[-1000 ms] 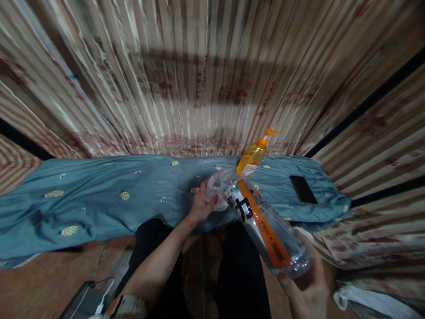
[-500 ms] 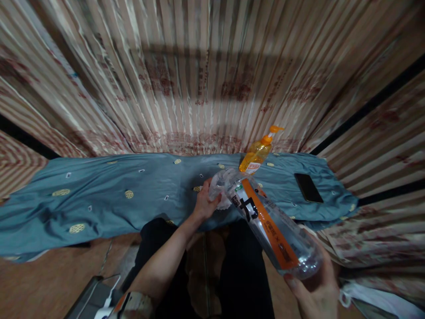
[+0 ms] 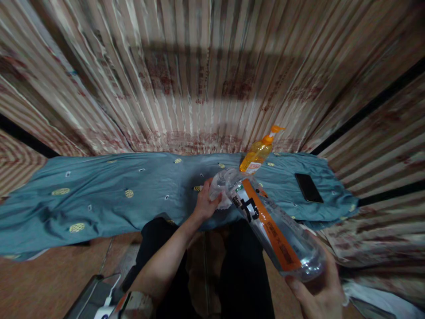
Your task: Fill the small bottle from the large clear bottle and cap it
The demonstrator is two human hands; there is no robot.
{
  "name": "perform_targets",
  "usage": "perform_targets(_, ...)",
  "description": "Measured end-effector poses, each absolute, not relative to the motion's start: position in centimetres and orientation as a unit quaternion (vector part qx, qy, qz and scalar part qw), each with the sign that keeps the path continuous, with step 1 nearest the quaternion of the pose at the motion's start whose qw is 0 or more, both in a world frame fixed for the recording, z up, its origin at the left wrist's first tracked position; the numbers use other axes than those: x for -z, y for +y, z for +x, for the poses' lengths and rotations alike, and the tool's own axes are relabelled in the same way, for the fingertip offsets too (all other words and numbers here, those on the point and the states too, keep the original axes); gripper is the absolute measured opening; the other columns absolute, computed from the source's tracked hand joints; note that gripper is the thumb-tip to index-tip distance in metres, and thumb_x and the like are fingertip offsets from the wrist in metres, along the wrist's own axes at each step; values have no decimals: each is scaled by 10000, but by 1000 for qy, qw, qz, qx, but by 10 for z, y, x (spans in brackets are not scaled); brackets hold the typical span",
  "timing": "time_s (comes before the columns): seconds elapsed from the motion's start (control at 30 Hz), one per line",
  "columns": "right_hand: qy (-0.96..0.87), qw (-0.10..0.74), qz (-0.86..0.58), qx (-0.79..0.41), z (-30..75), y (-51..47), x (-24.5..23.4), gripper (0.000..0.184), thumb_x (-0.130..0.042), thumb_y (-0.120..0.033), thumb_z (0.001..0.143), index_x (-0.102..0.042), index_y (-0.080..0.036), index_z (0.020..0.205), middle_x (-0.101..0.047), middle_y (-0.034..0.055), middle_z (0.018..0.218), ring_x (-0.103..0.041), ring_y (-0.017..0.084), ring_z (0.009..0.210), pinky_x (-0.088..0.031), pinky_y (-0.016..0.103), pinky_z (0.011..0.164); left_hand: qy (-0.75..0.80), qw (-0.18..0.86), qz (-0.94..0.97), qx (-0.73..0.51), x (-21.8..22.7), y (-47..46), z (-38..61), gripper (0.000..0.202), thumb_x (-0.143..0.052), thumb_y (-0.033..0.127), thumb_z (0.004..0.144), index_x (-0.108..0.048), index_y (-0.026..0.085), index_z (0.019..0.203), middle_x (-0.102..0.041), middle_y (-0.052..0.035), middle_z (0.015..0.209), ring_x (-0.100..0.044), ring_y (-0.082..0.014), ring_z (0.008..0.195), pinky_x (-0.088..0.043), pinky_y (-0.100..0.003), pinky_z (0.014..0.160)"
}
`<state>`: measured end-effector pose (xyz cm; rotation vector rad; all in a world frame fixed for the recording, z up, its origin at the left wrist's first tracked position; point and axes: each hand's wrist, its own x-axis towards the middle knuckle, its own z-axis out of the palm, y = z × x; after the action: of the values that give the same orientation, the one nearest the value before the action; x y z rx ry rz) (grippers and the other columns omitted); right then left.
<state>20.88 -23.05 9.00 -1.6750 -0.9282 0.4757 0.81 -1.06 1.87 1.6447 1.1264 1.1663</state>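
Observation:
A big clear plastic bottle with an orange and white label lies tilted in the air above my lap, its narrow end toward the upper left. My right hand is wrapped around its wide base. At the narrow end, my left hand grips a clear, thin plastic piece; where it meets the bottle I cannot make out. Something white and crumpled, like tissue, shows just under it. Behind the bottle stands a pump bottle of orange liquid with an orange pump head.
A blue-green cloth with pineapple prints covers the narrow surface before me. A black phone lies on it at the right. Striped curtains hang behind and at both sides. A white charging plug with cable sits at lower left.
The clear bottle's base and my right hand have shifted very slightly to the right and down. My left hand stays almost in place.

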Motion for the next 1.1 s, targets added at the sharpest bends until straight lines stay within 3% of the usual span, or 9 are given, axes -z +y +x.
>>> perform_targets(0.47,-387,560,-704,-203,206,-231,-92,922,-868,-440,564,-490,-232,1379,-546,111,1368,-571,322,1176,-515,349,874,436,408,650,-469,-19,-10,8,541,-654,323,783,-473,189,1275,-658,-83,1182,-654,-247,1062,-526,-406,959)
perform_targets(0.73,-376,554,-715,-200,205,-231,-93,965,-875,-439,542,-477,-237,1399,-543,122,1375,-568,344,1178,-517,374,859,439,400,653,-471,-17,-9,9,543,-670,322,773,-482,201,1268,-659,-83,1196,-649,-256,1077,-517,-435,984)
perform_targets(1.1,-385,548,-720,-183,200,-230,-102,955,-848,-464,548,-476,-216,1392,-560,118,1354,-569,338,1189,-498,403,933,438,406,649,-471,-16,-9,9,529,-660,297,768,-482,207,1259,-657,-73,1165,-651,-247,1054,-520,-411,966)
